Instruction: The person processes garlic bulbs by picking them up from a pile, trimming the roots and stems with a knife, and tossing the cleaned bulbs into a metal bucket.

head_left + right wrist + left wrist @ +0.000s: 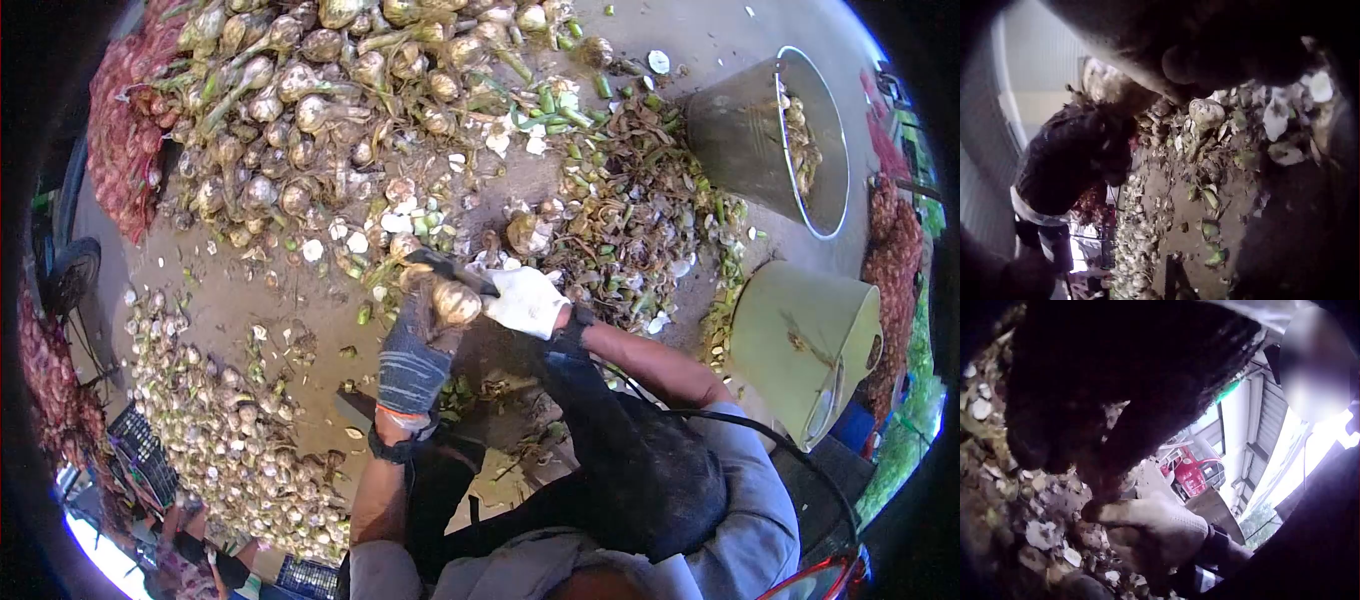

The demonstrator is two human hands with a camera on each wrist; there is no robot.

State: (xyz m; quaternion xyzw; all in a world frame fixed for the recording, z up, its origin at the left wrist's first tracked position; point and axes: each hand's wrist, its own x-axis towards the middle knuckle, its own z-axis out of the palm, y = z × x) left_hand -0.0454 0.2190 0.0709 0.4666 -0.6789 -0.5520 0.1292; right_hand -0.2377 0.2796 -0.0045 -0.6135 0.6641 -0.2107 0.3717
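My left hand (418,352), in a grey striped glove, grips a garlic bulb (456,302) with its stem end turned up toward the right hand. Another pale bulb (413,277) shows beside it at the fingers. My right hand (524,301), in a white glove, holds a dark-bladed knife (440,264) that lies across just above the bulb. In the right wrist view the held garlic bulb (1107,81) sits above the dark left glove (1072,156). The white right glove (1154,519) shows in the left wrist view, where the left glove is a dark shape hiding the bulb.
Untrimmed garlic (300,110) is heaped at the back left, and trimmed bulbs (225,430) spread at the left. Leaf and stem scraps (630,210) lie ahead. A metal bucket (735,130) lies tilted and a yellowish bucket (795,330) stands at the right. Red mesh sacks (125,130) line the sides.
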